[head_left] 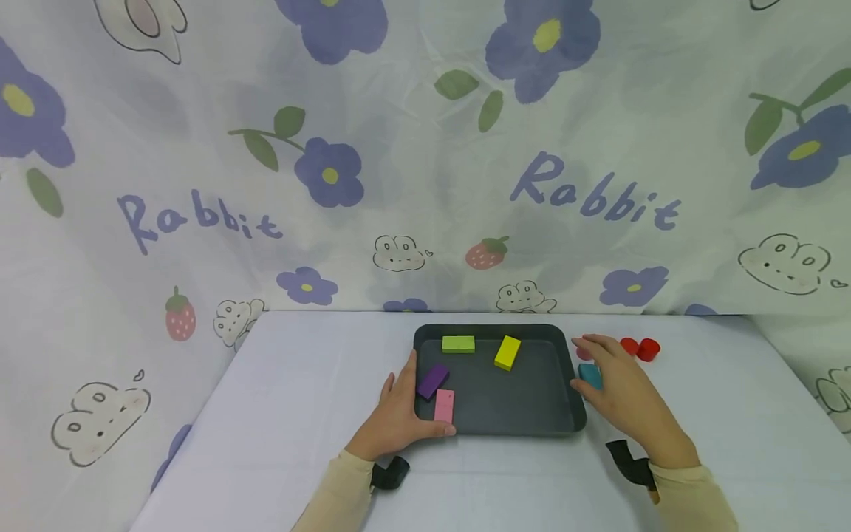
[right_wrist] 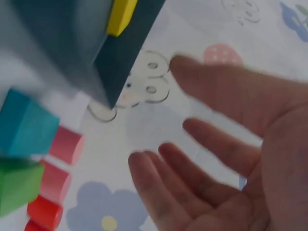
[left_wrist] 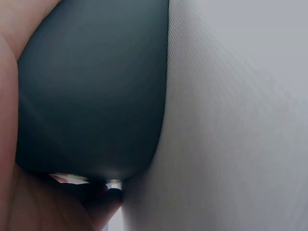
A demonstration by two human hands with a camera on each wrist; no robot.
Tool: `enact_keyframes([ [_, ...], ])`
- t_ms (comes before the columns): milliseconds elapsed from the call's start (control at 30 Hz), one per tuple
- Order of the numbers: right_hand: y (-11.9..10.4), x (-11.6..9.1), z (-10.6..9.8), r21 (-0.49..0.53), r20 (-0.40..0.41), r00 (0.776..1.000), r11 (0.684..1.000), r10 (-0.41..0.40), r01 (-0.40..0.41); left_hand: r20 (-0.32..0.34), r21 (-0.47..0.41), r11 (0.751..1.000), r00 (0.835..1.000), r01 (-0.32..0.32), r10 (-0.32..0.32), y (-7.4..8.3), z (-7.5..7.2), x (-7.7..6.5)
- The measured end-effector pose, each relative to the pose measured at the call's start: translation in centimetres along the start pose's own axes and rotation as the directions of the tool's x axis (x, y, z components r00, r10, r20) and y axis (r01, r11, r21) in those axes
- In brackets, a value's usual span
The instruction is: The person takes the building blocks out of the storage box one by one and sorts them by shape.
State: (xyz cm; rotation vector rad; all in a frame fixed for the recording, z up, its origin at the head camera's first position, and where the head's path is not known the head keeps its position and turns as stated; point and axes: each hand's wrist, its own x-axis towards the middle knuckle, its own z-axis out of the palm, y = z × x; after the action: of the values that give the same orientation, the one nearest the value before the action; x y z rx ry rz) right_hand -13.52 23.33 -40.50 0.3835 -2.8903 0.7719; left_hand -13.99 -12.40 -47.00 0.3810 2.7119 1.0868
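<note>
A dark grey tray (head_left: 518,414) lies on the white table. Inside it are a light green block (head_left: 459,344), a yellow block (head_left: 507,353), a purple block (head_left: 433,382) and a pink block (head_left: 444,406). My left hand (head_left: 397,421) grips the tray's near left corner, thumb along the front rim and fingers along the left side. Beyond the right rim my right hand (head_left: 621,384) hovers with thumb and fingers spread, holding nothing. Partly beneath it is a teal block (head_left: 589,375). The right wrist view shows a green block (right_wrist: 19,185) beside the teal one.
Pink cylinders (right_wrist: 66,145) stand near the teal and green blocks. Red cylinders (head_left: 648,349) are to the right of the tray, behind my right hand. A white curtain (head_left: 425,185) with flowers and rabbits hangs along the table's back edge.
</note>
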Motion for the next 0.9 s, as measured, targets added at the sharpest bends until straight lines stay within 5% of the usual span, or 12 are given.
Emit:
enact_keyframes([
  [267, -1.6, 1.5, 0.5, 0.044, -0.059, 0.998, 0.999, 0.024, -0.021, -0.003, -0.001, 1.000, 1.000, 0.006, -0.006, 0.1, -0.1, -0.1],
  [733, -3.4, 4.7, 1.8, 0.110, -0.039, 0.999, 0.994, 0.016, -0.012, -0.010, -0.005, 1.000, 1.000, -0.012, 0.012, -0.2, 0.1, 0.0],
  [900, -3.5, 6.0, 3.0, 0.212, 0.001, 0.999, 0.976, 0.039, -0.038, -0.009, -0.013, 1.000, 1.000, -0.016, 0.016, -0.1, 0.1, 0.0],
])
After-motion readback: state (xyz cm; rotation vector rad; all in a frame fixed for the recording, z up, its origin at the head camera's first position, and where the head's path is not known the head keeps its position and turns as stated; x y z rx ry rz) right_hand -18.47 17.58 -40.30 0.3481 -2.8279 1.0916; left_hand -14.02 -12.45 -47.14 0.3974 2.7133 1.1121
